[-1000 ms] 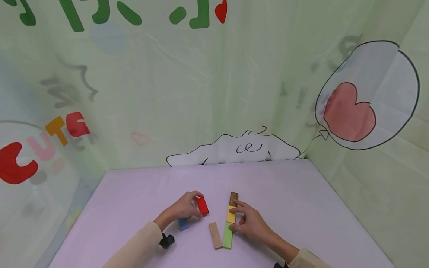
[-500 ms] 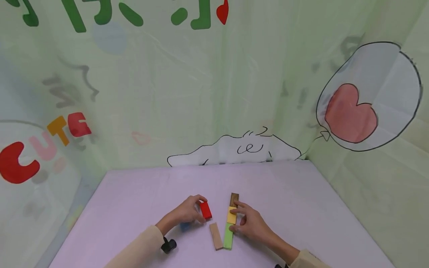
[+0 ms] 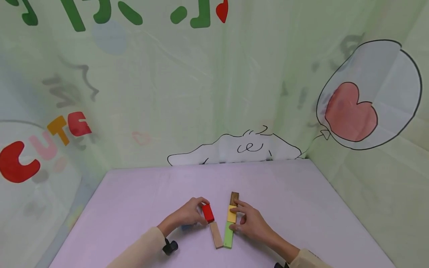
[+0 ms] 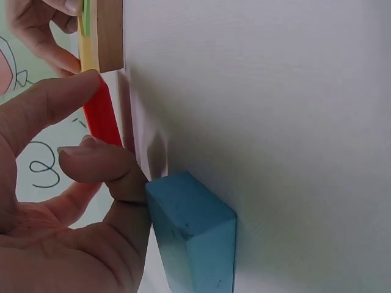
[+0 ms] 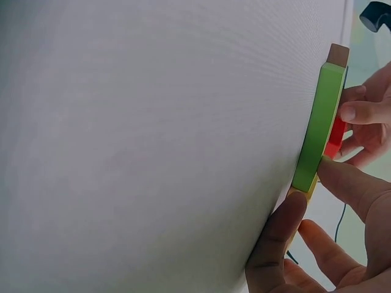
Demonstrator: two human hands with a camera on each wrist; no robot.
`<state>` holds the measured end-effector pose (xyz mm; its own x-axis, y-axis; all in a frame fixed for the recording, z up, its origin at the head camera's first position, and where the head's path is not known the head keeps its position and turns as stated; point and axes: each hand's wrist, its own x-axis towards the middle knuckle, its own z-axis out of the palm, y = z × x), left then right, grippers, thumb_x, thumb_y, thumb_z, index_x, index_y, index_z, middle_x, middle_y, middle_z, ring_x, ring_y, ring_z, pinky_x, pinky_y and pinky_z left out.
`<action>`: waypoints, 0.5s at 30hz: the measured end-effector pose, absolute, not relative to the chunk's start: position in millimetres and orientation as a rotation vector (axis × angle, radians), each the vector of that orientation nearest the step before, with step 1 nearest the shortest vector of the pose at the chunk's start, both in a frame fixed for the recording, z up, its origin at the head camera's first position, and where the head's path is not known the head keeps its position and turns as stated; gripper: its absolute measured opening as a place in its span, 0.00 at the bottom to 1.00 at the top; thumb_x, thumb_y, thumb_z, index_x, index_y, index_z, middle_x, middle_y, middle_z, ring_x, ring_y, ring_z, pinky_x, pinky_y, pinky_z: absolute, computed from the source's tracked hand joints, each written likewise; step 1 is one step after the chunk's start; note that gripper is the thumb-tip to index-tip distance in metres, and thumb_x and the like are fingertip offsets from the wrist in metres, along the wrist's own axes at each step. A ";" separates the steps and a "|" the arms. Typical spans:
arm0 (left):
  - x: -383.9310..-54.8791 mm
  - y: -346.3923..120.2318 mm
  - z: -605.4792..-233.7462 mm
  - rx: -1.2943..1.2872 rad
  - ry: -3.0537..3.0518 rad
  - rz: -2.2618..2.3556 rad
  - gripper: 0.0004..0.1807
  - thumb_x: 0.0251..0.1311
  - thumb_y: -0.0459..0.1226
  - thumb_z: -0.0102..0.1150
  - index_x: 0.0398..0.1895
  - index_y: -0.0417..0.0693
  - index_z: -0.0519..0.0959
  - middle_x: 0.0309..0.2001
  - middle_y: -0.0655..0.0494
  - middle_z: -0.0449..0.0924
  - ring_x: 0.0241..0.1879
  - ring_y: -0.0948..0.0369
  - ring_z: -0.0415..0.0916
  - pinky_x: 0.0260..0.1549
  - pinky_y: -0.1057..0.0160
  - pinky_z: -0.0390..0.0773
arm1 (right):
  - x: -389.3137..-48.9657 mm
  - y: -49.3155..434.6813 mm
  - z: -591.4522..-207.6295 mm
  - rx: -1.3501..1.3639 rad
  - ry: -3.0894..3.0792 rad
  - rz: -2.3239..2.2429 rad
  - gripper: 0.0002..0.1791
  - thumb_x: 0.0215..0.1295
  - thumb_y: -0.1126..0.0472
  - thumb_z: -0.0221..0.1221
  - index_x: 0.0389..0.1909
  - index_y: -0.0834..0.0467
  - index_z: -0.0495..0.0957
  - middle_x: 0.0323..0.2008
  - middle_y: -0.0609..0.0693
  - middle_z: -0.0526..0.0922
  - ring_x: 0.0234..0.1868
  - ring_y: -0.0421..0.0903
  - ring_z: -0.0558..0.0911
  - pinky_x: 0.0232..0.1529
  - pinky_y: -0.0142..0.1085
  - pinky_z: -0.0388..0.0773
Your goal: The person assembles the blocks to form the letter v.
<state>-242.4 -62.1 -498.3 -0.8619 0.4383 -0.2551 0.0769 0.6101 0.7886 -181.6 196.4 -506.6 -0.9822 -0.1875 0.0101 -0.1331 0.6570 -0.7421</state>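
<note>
My left hand (image 3: 189,214) pinches a red block (image 3: 208,213) between thumb and fingers. The red block's near end meets, or nearly meets, the far end of a plain wooden block (image 3: 216,235). My right hand (image 3: 253,223) rests its fingertips along a straight row made of a green block (image 3: 228,235), a yellow block (image 3: 232,214) and a dark brown block (image 3: 234,198). Near ends of the wooden and green blocks lie close together, so the two lines form a narrow V. A blue block (image 4: 189,220) stands beside my left hand in the left wrist view, mostly hidden in the head view.
A pale lilac table (image 3: 147,186) lies under the blocks. Printed cloth walls (image 3: 187,93) enclose its back and sides. Black wrist cameras (image 3: 170,246) sit at the sleeves, low over the table.
My left hand has carried the red block right and toward me, up to the wooden block's far end. The blue block has become more covered by the hand. My right hand has stayed put.
</note>
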 end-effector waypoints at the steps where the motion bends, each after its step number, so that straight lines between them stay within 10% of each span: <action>1: -242.2 -61.8 -498.7 0.414 2.415 1.152 0.35 0.51 0.29 0.77 0.66 0.46 0.77 0.60 0.42 0.74 0.34 0.56 0.74 0.31 0.62 0.78 | -181.6 196.3 -506.3 -0.269 2.798 -1.243 0.29 0.52 0.61 0.81 0.57 0.59 0.86 0.76 0.62 0.72 0.28 0.36 0.72 0.29 0.26 0.69; 15: -243.0 -60.2 -502.4 0.440 2.409 1.149 0.35 0.52 0.31 0.77 0.66 0.46 0.77 0.61 0.42 0.75 0.37 0.56 0.74 0.32 0.61 0.79 | -182.9 194.3 -507.0 -0.259 2.813 -1.218 0.28 0.53 0.61 0.80 0.57 0.59 0.86 0.76 0.60 0.72 0.28 0.35 0.73 0.30 0.25 0.71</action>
